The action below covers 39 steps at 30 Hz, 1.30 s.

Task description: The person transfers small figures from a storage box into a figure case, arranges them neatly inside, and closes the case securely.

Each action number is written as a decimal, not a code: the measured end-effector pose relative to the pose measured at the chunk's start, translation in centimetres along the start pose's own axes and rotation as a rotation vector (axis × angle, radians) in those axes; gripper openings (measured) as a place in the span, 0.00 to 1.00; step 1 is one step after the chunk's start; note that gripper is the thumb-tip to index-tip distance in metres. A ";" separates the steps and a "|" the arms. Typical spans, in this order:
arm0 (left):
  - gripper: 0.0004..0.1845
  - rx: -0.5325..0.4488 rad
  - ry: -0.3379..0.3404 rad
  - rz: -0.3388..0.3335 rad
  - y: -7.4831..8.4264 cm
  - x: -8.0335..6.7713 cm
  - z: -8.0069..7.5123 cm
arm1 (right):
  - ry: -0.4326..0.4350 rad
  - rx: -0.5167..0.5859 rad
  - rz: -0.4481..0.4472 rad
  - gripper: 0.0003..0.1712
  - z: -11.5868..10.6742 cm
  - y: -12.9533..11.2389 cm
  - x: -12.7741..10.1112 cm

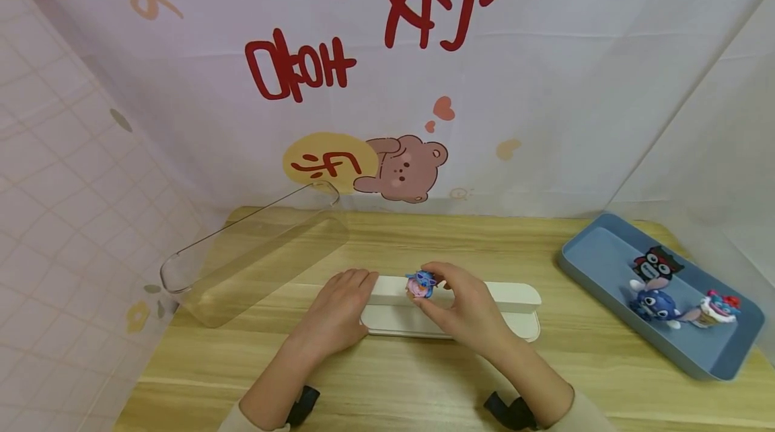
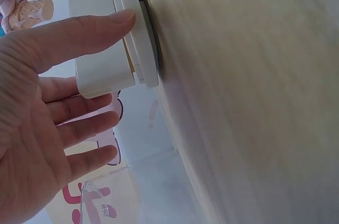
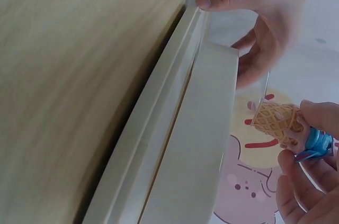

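Behind the wooden bench [image 1: 424, 378] a printed cloth with a bear is hanging, and at far left a clear cover [image 1: 254, 257] is lying tipped on the wood. Moving right, I am seeing my left hand [image 1: 339, 311] resting flat, fingers straight, against the end of the white stand [image 1: 508, 297], holding nothing. My right hand [image 1: 466, 311] is pinching a small blue ice-cream-cone figure [image 1: 420, 284] just above the stand's step. I judge one figure is being placed while three are waiting in the blue tray [image 1: 605, 250] at right. Only the right wrist view is showing the waffle cone [image 3: 275, 119] clear of the stand.
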<state>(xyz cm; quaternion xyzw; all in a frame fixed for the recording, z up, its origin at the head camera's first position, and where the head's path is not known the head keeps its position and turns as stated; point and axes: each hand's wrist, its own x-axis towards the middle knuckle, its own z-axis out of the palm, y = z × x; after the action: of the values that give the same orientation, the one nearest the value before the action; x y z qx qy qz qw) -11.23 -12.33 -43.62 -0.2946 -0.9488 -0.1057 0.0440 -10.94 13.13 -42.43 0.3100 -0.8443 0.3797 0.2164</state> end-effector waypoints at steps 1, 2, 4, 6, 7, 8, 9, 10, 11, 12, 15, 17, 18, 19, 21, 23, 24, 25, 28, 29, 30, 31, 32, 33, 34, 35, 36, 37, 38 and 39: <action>0.48 0.002 -0.003 0.000 0.0 0.0 0.0 | -0.001 0.004 -0.003 0.30 0.2 -0.1 0.0; 0.48 0.004 -0.006 -0.001 0.0 0.0 0.0 | -0.002 0.008 -0.007 0.30 0.3 -0.1 0.0; 0.48 0.003 -0.013 -0.003 0.0 -0.1 0.1 | -0.003 0.010 -0.013 0.30 0.6 -0.2 0.0; 0.49 -0.001 -0.017 -0.003 0.0 -0.1 0.1 | -0.003 0.013 -0.019 0.30 0.9 -0.2 0.0; 0.49 -0.004 -0.017 -0.002 0.0 -0.1 0.1 | -0.005 0.013 -0.020 0.30 1.1 -0.3 0.0; 0.49 -0.007 -0.017 -0.001 0.0 -0.1 0.2 | -0.006 0.012 -0.021 0.30 1.2 -0.3 0.0; 0.49 -0.008 -0.015 0.001 0.0 -0.1 0.2 | -0.007 0.010 -0.022 0.29 1.4 -0.4 0.1; 0.49 -0.010 -0.014 0.002 0.0 -0.1 0.2 | -0.008 0.008 -0.023 0.29 1.5 -0.4 0.1; 0.49 -0.013 -0.014 0.003 0.0 0.0 0.2 | -0.011 0.003 -0.024 0.29 1.7 -0.5 0.1; 0.49 -0.015 -0.012 0.003 0.0 0.0 0.2 | -0.015 -0.002 -0.026 0.29 1.8 -0.5 0.1; 0.49 -0.012 -0.020 -0.002 0.0 0.0 0.2 | -0.043 0.001 -0.025 0.28 2.2 -0.8 0.1; 0.50 -0.010 -0.026 -0.005 0.0 0.0 0.2 | -0.072 0.011 -0.020 0.27 2.5 -1.1 0.2; 0.50 -0.009 -0.028 -0.006 0.0 0.0 0.2 | -0.088 0.018 -0.018 0.27 2.6 -1.1 0.2; 0.50 -0.008 -0.032 -0.008 0.0 0.0 0.2 | -0.101 0.021 -0.012 0.27 2.7 -1.2 0.1; 0.50 -0.007 -0.035 -0.009 0.0 0.0 0.2 | -0.123 0.021 -0.011 0.26 2.8 -1.2 0.2; 0.49 -0.007 -0.033 -0.009 0.0 0.0 0.2 | -0.139 0.016 -0.017 0.26 3.0 -1.2 0.2; 0.49 -0.009 -0.032 -0.009 0.0 0.0 0.2 | -0.144 0.015 -0.019 0.26 3.1 -1.1 0.2; 0.49 -0.010 -0.032 -0.010 -0.1 0.0 0.2 | -0.149 0.012 -0.022 0.26 3.1 -1.1 0.3; 0.49 -0.010 -0.026 -0.007 -0.1 0.0 0.2 | -0.167 0.014 -0.028 0.26 3.4 -1.0 0.3; 0.49 -0.011 -0.024 -0.006 -0.1 0.0 0.2 | -0.173 0.015 -0.030 0.25 3.5 -0.9 0.3; 0.49 -0.012 -0.022 -0.005 -0.1 0.0 0.1 | -0.180 0.017 -0.032 0.25 3.6 -0.9 0.4; 0.49 -0.011 -0.021 -0.004 -0.1 -0.1 0.1 | -0.186 0.016 -0.036 0.24 3.6 -0.8 0.4; 0.49 -0.012 -0.021 -0.004 -0.1 -0.1 0.1 | -0.195 0.018 -0.039 0.24 3.8 -0.7 0.4; 0.49 -0.013 -0.020 -0.003 -0.1 -0.1 0.1 | -0.203 0.016 -0.044 0.23 3.9 -0.7 0.4; 0.49 -0.014 -0.021 -0.004 -0.1 -0.1 0.1 | -0.211 0.014 -0.048 0.23 3.9 -0.6 0.4; 0.49 -0.015 -0.022 -0.004 -0.1 -0.1 0.1 | -0.216 0.010 -0.051 0.23 4.0 -0.6 0.4; 0.49 -0.016 -0.023 -0.005 -0.1 -0.1 0.1 | -0.219 0.002 -0.055 0.23 4.1 -0.6 0.4; 0.49 -0.018 -0.023 -0.005 -0.1 -0.1 0.1 | -0.221 -0.008 -0.059 0.23 4.2 -0.5 0.4; 0.49 -0.018 -0.022 -0.005 -0.1 -0.1 0.0 | -0.224 -0.017 -0.062 0.23 4.2 -0.5 0.4; 0.49 -0.017 -0.022 -0.005 -0.1 -0.1 0.0 | -0.226 -0.026 -0.064 0.24 4.3 -0.5 0.4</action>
<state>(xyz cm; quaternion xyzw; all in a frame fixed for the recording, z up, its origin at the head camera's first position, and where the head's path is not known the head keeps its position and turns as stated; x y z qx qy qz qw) -11.25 -12.49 -43.67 -0.2936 -0.9490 -0.1109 0.0309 -11.44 9.44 -44.63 0.3747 -0.8579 0.3244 0.1357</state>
